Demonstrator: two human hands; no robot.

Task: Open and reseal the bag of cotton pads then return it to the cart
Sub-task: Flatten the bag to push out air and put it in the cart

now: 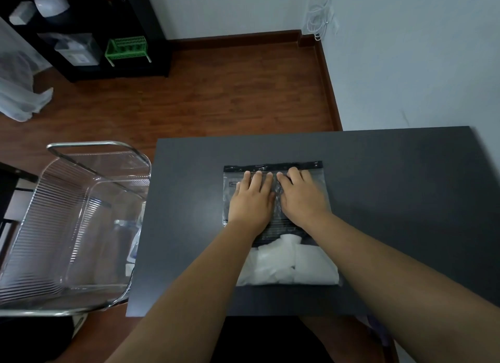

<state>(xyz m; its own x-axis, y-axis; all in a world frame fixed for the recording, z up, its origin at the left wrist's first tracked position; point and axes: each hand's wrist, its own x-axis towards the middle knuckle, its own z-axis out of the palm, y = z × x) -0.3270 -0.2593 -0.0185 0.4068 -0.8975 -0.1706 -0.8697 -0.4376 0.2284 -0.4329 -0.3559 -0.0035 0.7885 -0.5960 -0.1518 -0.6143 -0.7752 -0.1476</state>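
The bag of cotton pads [281,227] is a clear plastic zip pouch with a dark strip [273,166] along its far edge. It lies flat on the dark bench [392,187], near the middle, with the strip pointing away from me. The white cotton pads [289,265] are bunched in the end closest to me, and the far half looks nearly flat, the plastic creased and shiny.

My left hand [253,197] rests palm down on the left part of the bag's upper half, fingers spread flat with the tips just short of the dark strip. My right hand [304,197] lies palm down beside it on the right part, fingers likewise flat and reaching the strip. The two hands nearly touch at the bag's middle. Neither grasps anything; both press open and flat on the plastic.

To my left, just beside the bench, stands the cart [73,227], a clear ribbed basket with a chrome rim.
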